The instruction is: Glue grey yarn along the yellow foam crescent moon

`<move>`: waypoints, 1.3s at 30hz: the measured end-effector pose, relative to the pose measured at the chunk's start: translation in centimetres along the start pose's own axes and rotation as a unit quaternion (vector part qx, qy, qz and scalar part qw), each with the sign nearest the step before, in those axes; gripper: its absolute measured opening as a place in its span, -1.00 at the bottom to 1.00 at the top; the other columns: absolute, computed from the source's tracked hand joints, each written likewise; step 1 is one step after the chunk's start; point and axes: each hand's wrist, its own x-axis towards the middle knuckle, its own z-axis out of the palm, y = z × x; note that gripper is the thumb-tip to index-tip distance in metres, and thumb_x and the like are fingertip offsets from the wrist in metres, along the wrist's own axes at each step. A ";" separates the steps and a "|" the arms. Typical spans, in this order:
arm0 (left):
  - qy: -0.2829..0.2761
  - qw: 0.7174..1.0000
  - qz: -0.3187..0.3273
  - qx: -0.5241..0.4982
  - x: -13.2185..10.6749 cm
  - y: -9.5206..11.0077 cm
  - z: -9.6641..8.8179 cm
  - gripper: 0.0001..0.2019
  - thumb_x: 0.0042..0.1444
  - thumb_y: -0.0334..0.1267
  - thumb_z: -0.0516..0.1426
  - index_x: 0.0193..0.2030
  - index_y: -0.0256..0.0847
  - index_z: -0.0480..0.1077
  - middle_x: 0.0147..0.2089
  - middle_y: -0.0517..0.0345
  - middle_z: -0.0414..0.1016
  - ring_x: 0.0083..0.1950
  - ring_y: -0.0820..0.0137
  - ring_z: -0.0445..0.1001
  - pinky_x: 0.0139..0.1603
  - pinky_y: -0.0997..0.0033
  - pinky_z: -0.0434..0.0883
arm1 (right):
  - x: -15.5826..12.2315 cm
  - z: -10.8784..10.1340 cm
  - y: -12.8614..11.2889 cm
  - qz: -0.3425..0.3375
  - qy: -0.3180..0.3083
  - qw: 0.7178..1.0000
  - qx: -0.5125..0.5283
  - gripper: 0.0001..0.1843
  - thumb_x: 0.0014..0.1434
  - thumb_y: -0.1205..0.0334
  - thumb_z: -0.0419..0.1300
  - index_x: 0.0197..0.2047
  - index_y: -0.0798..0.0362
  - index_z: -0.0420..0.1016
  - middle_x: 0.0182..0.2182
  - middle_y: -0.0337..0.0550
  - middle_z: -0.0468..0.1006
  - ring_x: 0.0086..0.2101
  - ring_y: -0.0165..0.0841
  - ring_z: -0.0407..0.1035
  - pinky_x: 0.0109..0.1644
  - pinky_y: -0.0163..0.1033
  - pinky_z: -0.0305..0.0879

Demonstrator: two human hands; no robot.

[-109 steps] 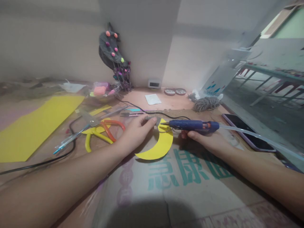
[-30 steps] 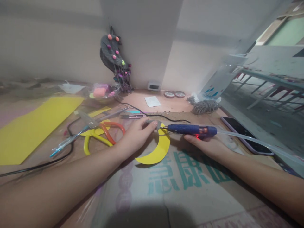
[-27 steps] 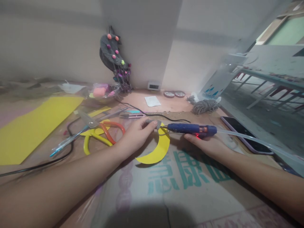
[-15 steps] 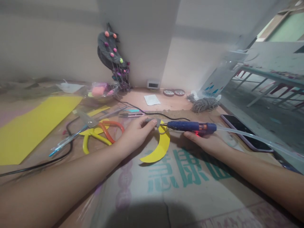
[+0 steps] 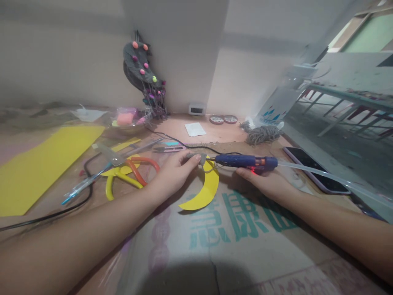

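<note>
My left hand point(image 5: 181, 167) pinches the upper end of a yellow paper crescent point(image 5: 208, 188), where grey yarn point(image 5: 201, 158) is wrapped around it. In my right hand point(image 5: 260, 179) is a blue glue gun point(image 5: 236, 160), a clear glue stick point(image 5: 322, 173) trailing from its back and a red light glowing below. The glue gun's nozzle points left and meets the crescent beside the yarn, close to my left fingertips. Part of the crescent's top is hidden by the yarn and my fingers.
Scissors point(image 5: 135, 172) with orange and yellow handles lie left, near a yellow sheet point(image 5: 52, 164). A phone point(image 5: 316, 170) and grey yarn bundle point(image 5: 264, 134) are on the right. Against the wall hangs a grey crescent with pom-poms point(image 5: 135, 65). A small digital display point(image 5: 196, 109) stands behind.
The whole view has shifted slightly. Both hands, the glue gun and the yellow crescent keep nearly the same positions relative to one another.
</note>
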 end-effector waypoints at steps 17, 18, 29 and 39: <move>-0.004 1.000 0.011 0.025 0.0 0.0 -0.1 -0.73 0.25 -0.09 0.05 -0.39 -0.21 0.33 -0.31 0.19 0.47 -0.31 0.41 0.37 -0.29 0.45 0.26 | 0.2 -0.2 -0.5 0.015 0.003 0.999 0.038 -0.85 -0.01 0.06 0.28 -0.36 -0.09 0.55 -0.36 -0.15 0.64 -0.23 -0.06 0.54 -0.13 -0.02 0.51; -0.004 1.000 0.014 0.026 0.0 0.0 -0.1 -0.73 0.25 -0.09 0.04 -0.39 -0.21 0.33 -0.30 0.19 0.47 -0.30 0.41 0.38 -0.29 0.44 0.26 | 0.2 -0.1 -0.3 0.020 0.002 0.999 0.038 -0.83 -0.01 0.04 0.29 -0.36 -0.08 0.56 -0.36 -0.16 0.64 -0.24 -0.06 0.54 -0.14 -0.02 0.51; 0.005 0.998 0.004 0.057 -0.1 0.3 0.0 -0.72 0.25 -0.08 0.04 -0.40 -0.20 0.33 -0.35 0.20 0.42 -0.30 0.39 0.36 -0.26 0.41 0.25 | 0.4 -0.3 0.7 0.072 -0.009 0.997 -0.021 -0.65 0.03 -0.16 0.25 -0.38 -0.05 0.60 -0.46 -0.13 0.61 -0.36 -0.10 0.52 -0.35 -0.11 0.47; 0.012 1.000 -0.005 0.012 -0.1 -0.3 0.1 -0.69 0.25 -0.02 0.05 -0.39 -0.19 0.30 -0.36 0.22 0.42 -0.31 0.40 0.37 -0.28 0.43 0.25 | 0.2 -0.4 1.6 0.028 0.023 0.999 -0.021 -0.64 0.03 -0.18 0.23 -0.49 -0.06 0.54 -0.55 -0.18 0.57 -0.48 -0.22 0.46 -0.47 -0.21 0.38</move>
